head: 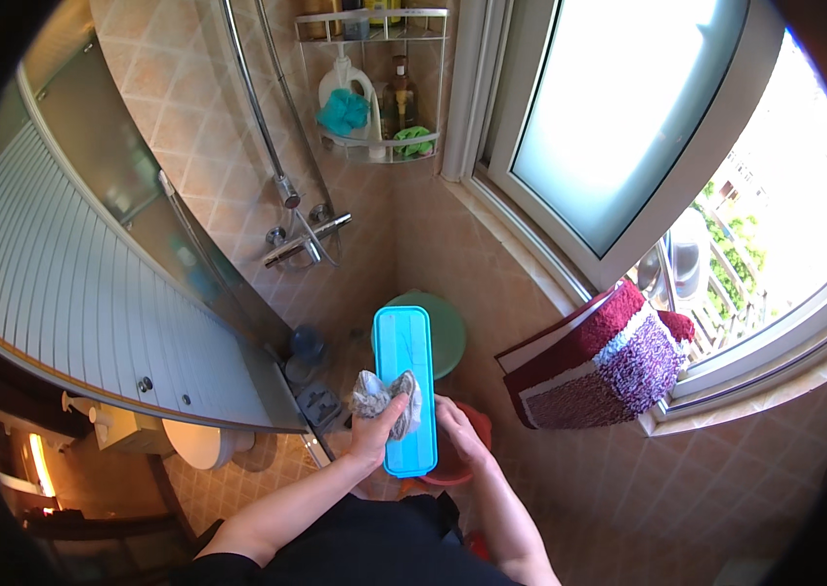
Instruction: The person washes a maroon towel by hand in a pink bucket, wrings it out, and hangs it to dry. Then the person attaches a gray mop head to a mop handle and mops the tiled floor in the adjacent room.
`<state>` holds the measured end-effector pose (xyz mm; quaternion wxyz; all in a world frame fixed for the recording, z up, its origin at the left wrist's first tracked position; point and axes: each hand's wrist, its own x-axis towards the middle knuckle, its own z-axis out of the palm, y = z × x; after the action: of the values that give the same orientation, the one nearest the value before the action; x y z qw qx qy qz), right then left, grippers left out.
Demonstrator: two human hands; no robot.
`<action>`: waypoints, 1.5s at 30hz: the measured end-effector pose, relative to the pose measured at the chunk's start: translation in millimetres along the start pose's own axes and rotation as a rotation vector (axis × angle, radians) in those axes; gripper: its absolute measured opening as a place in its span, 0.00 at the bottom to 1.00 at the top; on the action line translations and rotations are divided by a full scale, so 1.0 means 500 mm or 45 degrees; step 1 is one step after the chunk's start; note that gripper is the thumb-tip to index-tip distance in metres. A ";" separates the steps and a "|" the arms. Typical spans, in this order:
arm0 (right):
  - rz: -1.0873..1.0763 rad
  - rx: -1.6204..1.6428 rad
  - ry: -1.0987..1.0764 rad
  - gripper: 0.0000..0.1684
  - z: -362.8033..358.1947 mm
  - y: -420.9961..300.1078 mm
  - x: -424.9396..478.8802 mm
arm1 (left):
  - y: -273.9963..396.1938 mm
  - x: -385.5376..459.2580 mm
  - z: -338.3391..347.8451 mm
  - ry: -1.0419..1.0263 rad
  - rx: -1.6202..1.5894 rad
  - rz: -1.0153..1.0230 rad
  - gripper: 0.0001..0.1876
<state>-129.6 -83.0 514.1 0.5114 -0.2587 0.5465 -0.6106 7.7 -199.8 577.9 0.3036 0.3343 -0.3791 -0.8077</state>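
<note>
A long, bright blue plastic box or lid point(406, 344) with rounded corners is held up in front of my body. My left hand point(379, 434) grips a crumpled grey-and-white cloth point(404, 395) and presses it against the upper face, a little below the middle. At the long right edge, my right hand point(463, 432) holds the blue piece, its fingertips partly hidden at that side. Beneath that hand is a red plastic basin point(483, 421), partly covered by the hand and the blue piece.
A green round basin point(450, 340) stands in the corner behind. Chrome shower fittings point(308, 240) and a corner shelf point(384, 150) with bottles are on the tiled walls. At right, a red-and-white bath mat point(596, 366) hangs over the windowsill. A glass shower door point(113, 286) stands left.
</note>
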 end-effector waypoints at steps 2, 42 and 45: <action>0.023 -0.033 -0.016 0.28 0.003 0.001 0.003 | -0.012 -0.004 -0.004 0.016 -0.020 -0.010 0.13; -0.830 -1.185 1.012 0.10 0.036 -0.132 -0.031 | 0.004 -0.038 0.006 -0.716 0.131 -0.594 0.27; -0.879 -1.117 1.069 0.07 0.019 -0.132 -0.026 | 0.005 -0.043 0.013 -0.689 0.097 -0.610 0.28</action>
<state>-139.6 -83.1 581.1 -0.1180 -0.3423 0.7807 -0.5093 16.1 -182.6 589.9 -0.0182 0.1989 -0.3863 -0.9005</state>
